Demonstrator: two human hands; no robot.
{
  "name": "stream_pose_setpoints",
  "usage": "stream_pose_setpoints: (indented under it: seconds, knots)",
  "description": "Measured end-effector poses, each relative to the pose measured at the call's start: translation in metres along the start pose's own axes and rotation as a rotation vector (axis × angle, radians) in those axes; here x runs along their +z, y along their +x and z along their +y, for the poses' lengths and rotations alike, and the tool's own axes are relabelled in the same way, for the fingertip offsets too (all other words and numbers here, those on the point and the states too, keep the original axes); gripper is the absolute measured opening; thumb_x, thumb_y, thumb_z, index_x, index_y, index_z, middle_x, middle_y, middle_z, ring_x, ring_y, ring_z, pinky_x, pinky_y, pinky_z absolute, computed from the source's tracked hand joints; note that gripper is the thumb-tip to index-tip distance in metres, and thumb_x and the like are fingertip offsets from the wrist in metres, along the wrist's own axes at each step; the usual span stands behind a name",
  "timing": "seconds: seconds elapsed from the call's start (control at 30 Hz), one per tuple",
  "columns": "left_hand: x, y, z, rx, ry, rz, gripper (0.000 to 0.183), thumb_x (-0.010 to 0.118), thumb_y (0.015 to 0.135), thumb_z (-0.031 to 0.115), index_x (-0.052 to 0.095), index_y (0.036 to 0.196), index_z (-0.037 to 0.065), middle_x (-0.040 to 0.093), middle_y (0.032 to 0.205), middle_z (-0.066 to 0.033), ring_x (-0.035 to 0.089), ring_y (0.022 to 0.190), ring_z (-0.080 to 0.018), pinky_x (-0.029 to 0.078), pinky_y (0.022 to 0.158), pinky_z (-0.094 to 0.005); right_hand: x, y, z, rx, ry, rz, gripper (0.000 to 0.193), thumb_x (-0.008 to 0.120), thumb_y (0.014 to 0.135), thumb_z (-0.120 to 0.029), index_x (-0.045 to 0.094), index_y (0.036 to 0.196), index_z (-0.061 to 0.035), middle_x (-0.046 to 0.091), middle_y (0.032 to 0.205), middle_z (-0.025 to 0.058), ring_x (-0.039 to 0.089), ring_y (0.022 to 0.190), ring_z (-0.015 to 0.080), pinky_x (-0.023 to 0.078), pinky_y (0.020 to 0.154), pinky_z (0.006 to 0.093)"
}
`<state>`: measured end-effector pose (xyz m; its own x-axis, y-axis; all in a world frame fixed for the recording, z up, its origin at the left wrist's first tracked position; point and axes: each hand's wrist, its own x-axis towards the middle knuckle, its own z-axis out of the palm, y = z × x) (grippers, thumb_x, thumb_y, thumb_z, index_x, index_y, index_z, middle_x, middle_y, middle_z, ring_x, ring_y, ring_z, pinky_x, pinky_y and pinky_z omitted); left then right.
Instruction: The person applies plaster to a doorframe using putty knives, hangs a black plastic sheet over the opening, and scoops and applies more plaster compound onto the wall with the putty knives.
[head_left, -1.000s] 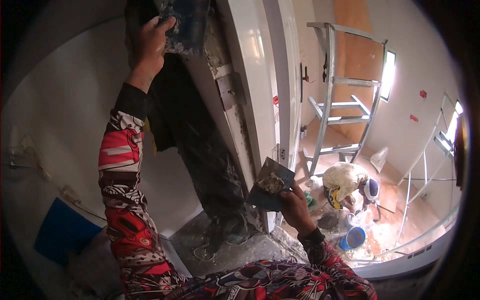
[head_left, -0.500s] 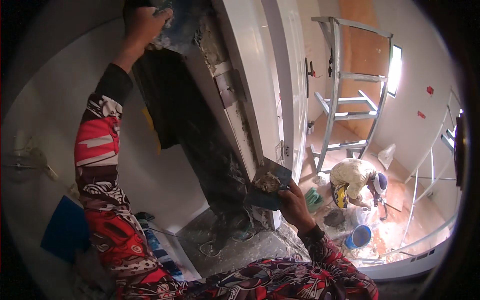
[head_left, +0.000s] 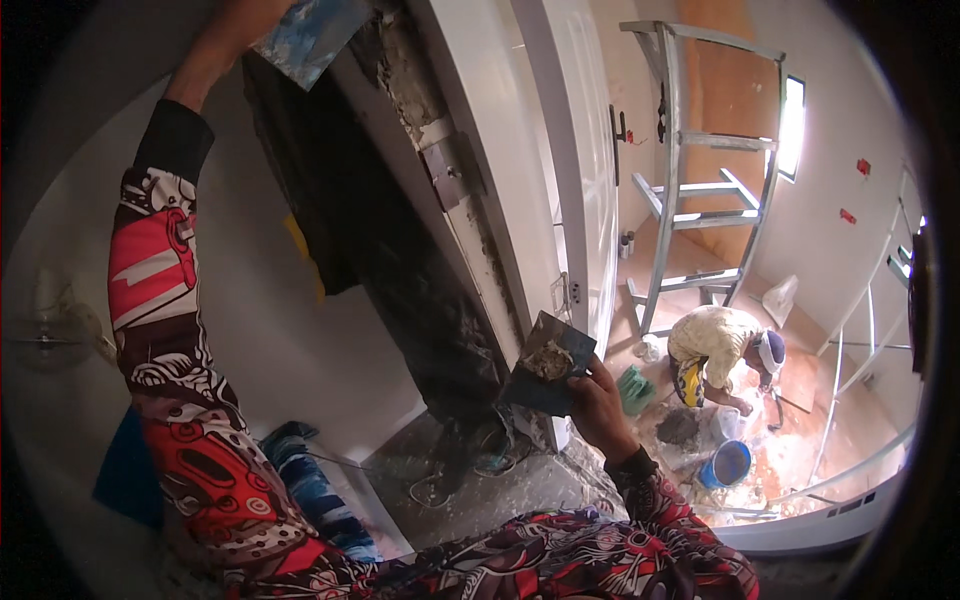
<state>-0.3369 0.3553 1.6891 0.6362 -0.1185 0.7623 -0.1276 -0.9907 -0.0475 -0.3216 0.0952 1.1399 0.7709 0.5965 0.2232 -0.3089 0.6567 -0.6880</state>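
My left hand (head_left: pixel 236 22) reaches up to the top edge of the picture, its fingers mostly cut off. It is closed on a flat blue scraper (head_left: pixel 318 42) smeared with pale plaster, beside the top of the rough door-frame edge (head_left: pixel 405 85). Lower down, my right hand (head_left: pixel 601 405) grips a dark, square-cornered flat plate (head_left: pixel 533 392). A lump of beige putty (head_left: pixel 549 361) lies on that plate, just beside the white door frame. Below the rough patch, a metal plate (head_left: pixel 452 172) sits on the frame's edge.
Dark sheeting (head_left: pixel 350 200) hangs along the wall left of the frame. Through the doorway a co-worker (head_left: pixel 712 345) bends over the floor by a blue bucket (head_left: pixel 727 464). Behind stands a metal ladder-like frame (head_left: pixel 672 190). A blue panel (head_left: pixel 125 470) is at lower left.
My left hand and the scraper have moved up and left, partly out of the picture. The plate in my right hand has shifted slightly right and tilted.
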Motion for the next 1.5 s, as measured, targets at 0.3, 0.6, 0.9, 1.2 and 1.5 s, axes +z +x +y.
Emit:
stream_pose_setpoints:
  seconds: [0.3, 0.6, 0.9, 1.2, 1.5]
  knots:
    - [-0.002, 0.000, 0.000, 0.114, 0.124, -0.072, 0.025, 0.068, 0.085, 0.020, 0.065, 0.077, -0.003, 0.059, 0.062, -0.0025, 0.051, 0.057, -0.0109, 0.043, 0.054, -0.0328, 0.013, 0.000, -0.006, 0.018, 0.162, -0.012, 0.057, 0.042, 0.089, 0.001, 0.034, 0.145, -0.0036, 0.051, 0.139, 0.0134, 0.053, 0.124, 0.0245, 0.044, 0.106, 0.0372]
    - [0.010, -0.010, -0.041, -0.069, -0.100, -0.116, 0.037, 0.062, 0.095, 0.037, 0.071, 0.106, 0.003, 0.072, 0.094, -0.0043, 0.068, 0.080, -0.0113, 0.051, 0.074, -0.0297, 0.014, 0.007, 0.000, 0.041, 0.103, -0.019, 0.053, 0.042, 0.092, 0.000, 0.036, 0.144, -0.0034, 0.052, 0.137, 0.0143, 0.054, 0.123, 0.0253, 0.045, 0.105, 0.0371]
    - [0.039, -0.020, -0.052, -0.339, -0.397, -0.152, 0.030, 0.062, 0.095, 0.030, 0.072, 0.101, 0.002, 0.072, 0.089, -0.0030, 0.069, 0.076, -0.0118, 0.053, 0.070, -0.0286, 0.013, 0.005, -0.001, 0.053, 0.086, 0.008, 0.052, 0.042, 0.091, 0.001, 0.037, 0.142, -0.0024, 0.055, 0.133, 0.0146, 0.056, 0.119, 0.0258, 0.047, 0.102, 0.0386]
    - [0.051, -0.034, -0.038, -0.105, 0.306, -0.031, 0.034, 0.061, 0.097, 0.035, 0.066, 0.083, 0.003, 0.053, 0.062, -0.0007, 0.052, 0.058, -0.0079, 0.044, 0.058, -0.0281, 0.008, 0.009, 0.004, 0.026, 0.086, 0.025, 0.052, 0.043, 0.089, -0.001, 0.039, 0.141, -0.0018, 0.056, 0.131, 0.0128, 0.059, 0.117, 0.0227, 0.050, 0.098, 0.0355]
    - [0.034, -0.012, -0.043, 0.340, 0.194, -0.105, 0.039, 0.060, 0.097, 0.038, 0.065, 0.088, 0.000, 0.060, 0.066, -0.0042, 0.057, 0.060, -0.0101, 0.046, 0.059, -0.0306, 0.009, 0.007, 0.007, 0.029, 0.132, 0.024, 0.054, 0.043, 0.088, 0.003, 0.038, 0.142, -0.0022, 0.054, 0.133, 0.0117, 0.056, 0.118, 0.0214, 0.047, 0.099, 0.0332]
